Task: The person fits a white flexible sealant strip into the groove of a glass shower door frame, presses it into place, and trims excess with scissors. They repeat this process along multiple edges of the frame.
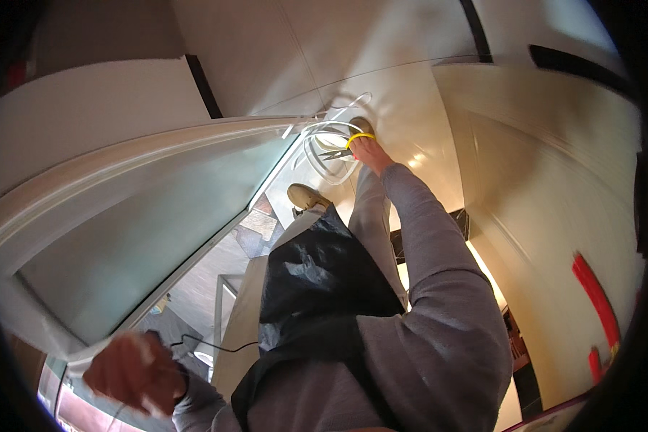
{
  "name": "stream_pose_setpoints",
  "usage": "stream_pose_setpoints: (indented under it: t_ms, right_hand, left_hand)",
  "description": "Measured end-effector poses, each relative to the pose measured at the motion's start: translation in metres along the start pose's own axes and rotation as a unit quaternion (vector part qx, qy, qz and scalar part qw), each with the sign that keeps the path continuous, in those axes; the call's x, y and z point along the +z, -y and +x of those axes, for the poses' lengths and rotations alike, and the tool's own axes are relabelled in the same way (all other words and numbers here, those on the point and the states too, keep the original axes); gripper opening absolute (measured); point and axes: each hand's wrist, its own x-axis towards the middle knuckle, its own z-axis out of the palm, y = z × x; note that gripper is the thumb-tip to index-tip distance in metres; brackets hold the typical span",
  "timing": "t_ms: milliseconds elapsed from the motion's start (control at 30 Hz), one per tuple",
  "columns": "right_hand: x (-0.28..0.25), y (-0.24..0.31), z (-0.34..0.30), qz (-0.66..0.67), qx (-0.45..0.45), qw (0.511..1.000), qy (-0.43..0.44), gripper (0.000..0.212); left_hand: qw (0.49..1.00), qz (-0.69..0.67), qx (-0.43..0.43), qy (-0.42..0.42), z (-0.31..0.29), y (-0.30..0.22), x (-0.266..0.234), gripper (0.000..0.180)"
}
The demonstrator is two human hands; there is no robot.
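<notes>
Pale floor (403,97), dark seam lines across it, fills the top centre. Cream panel (554,180) stands along the right side. Glazed door (158,223), white-framed with cloudy glass, runs along the left, its far corner near the right hand's work. Black apron (324,281) hangs down the wearer's front, with a pale sheen at its middle; sleeves grey. Red bar (596,299), curved in this view, is by the cream panel, lower right. White strip (336,123), thin, lies in several loose loops just beyond the door's corner; cannot tell whether the right hand also grips it. Tan shoe (307,196) is on the floor, nearer the wearer than the loops; the other shoe is partly hidden behind the right hand. Left hand (138,374): lower left, in front of the door frame, motion-blurred; cannot tell whether it holds anything. Right hand (371,153): arm extended, fingers closed on scissors (335,154). Scissors: yellow-handled with a bit of red, blades pointing left across the loops. Black cord (227,350), thinnest item, sags between left hand and apron.
</notes>
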Motion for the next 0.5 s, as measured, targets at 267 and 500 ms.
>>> stream_pose_setpoints:
  t_ms: [267,500]
  right_hand:
    - [0.106,-0.005,0.061,-0.039,-0.015,0.998,0.044,0.024]
    - [0.01,0.03,0.03,0.0,-0.069,0.988,0.137,0.025]
  left_hand:
    - [0.97,0.193,-0.007,-0.148,-0.003,-0.005,0.033,0.025]
    - [0.996,0.084,-0.028,-0.005,0.001,0.009,0.021,0.015]
